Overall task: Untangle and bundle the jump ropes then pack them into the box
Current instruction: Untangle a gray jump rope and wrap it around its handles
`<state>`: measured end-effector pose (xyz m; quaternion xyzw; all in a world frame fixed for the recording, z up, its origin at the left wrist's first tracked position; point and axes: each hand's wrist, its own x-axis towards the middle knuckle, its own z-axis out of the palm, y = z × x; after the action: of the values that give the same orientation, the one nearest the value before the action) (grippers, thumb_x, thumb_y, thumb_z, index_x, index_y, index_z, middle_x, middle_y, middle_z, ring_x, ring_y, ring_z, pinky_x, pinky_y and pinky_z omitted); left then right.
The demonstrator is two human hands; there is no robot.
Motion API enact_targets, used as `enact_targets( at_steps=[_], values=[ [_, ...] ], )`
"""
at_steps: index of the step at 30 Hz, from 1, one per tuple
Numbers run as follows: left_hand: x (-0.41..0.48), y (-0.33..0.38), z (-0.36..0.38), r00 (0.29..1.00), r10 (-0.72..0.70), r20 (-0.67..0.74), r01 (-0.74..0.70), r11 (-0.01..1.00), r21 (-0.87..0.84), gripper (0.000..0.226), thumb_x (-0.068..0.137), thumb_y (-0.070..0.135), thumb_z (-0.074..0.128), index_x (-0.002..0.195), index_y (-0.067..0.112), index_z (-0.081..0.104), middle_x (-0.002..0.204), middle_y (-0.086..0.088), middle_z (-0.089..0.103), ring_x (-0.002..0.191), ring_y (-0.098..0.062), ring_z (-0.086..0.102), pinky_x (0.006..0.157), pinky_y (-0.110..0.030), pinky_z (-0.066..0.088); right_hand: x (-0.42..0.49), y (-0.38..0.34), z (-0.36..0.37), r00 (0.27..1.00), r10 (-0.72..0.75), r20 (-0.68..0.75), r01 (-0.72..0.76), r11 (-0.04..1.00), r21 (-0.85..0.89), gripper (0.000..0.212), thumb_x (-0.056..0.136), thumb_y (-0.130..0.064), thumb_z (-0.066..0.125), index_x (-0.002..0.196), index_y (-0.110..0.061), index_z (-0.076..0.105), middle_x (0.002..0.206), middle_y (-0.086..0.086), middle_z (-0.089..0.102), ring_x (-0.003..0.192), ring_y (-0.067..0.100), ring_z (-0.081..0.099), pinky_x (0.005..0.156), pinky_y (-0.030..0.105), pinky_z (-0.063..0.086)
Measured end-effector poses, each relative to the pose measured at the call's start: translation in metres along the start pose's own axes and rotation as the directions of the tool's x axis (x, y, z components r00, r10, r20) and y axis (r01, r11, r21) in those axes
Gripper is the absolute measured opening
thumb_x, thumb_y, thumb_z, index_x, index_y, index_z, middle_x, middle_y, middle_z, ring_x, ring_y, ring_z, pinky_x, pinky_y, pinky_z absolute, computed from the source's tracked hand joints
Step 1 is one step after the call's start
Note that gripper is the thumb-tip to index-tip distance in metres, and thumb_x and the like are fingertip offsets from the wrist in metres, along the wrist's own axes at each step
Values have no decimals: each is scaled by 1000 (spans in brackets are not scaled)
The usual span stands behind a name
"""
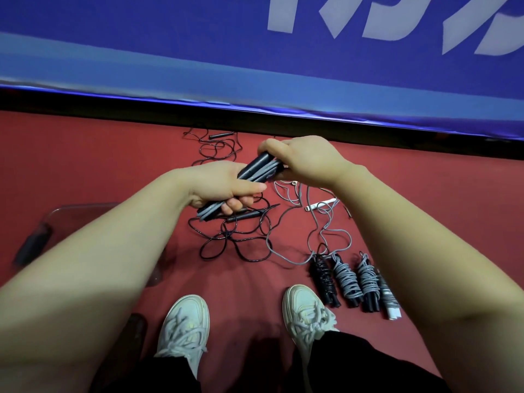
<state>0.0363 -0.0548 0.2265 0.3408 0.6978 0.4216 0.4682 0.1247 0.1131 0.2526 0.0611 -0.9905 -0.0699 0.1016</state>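
Note:
Both my hands hold one jump rope with black handles and folded grey cord above the red floor. My left hand grips its lower end, and my right hand grips the upper end. Beneath them lies a tangle of black rope and a loose grey rope with a white handle. Several finished bundles lie side by side at the right, next to my right shoe. A clear plastic box sits at the left, partly hidden by my left forearm.
A blue padded barrier with white lettering runs along the far side, with a black strip at its base. My two white shoes stand at the bottom centre. Another black handle lies near the barrier.

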Motion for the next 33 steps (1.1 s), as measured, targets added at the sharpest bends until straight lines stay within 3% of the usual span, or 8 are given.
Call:
enact_targets(
  at_steps=[3,6,9,15,20,24,30,33],
  values=[
    [-5,-3,-6,999,-35,18,35,999,11,21,97,25,51,85,17,36,58,4,38,42,-4,27,36,-14,25,-2,7,-7,990,51,128,-75,978,193,52,84,-44,62,130,-23,48,82,-7,53,76,16,48,63,27,30],
    [-11,-10,-9,996,-78,33,75,994,84,21,96,28,51,84,14,40,60,2,37,43,-4,28,37,-14,27,-4,15,-14,988,32,154,-98,892,441,34,84,-43,61,114,-25,63,77,-4,59,75,18,53,70,29,41],
    [-9,-10,-6,993,-112,44,101,976,192,24,96,27,53,79,15,42,60,1,40,43,-6,31,39,-16,28,0,14,-19,994,-11,109,-42,882,470,25,87,-38,60,103,-21,70,89,-14,63,87,10,58,83,31,46],
    [-12,-2,-5,994,-82,70,66,975,212,24,95,26,56,74,18,46,58,2,42,45,-9,31,42,-19,27,6,16,-9,995,88,52,-102,851,515,23,92,-33,56,96,-15,70,83,-14,57,82,4,53,78,24,43],
    [-14,1,-5,995,-31,93,16,986,164,14,91,23,60,85,12,54,54,6,40,46,-8,30,40,-17,28,5,6,16,971,215,102,-217,627,748,42,99,-35,43,82,1,56,70,-1,43,65,10,39,69,26,36],
    [-14,0,-9,998,-15,53,11,998,69,14,91,16,60,96,6,51,54,5,42,44,-7,30,40,-16,27,8,-7,23,963,237,127,-230,483,845,43,96,-48,35,89,-18,65,88,10,60,82,27,54,82,34,43],
    [-9,8,-2,996,73,-50,-68,994,87,26,93,12,59,73,12,44,47,5,42,42,-7,32,42,-18,27,23,-25,25,823,518,234,-311,66,948,35,95,-47,44,75,-21,56,68,3,46,54,12,36,52,27,26],
    [-7,8,-3,985,108,-133,-81,977,200,27,93,20,59,72,13,44,52,3,47,44,-8,43,45,-19,38,27,-29,20,790,575,211,-291,50,955,37,96,-45,46,71,-18,54,57,-2,46,46,10,31,45,23,24]
  ],
)
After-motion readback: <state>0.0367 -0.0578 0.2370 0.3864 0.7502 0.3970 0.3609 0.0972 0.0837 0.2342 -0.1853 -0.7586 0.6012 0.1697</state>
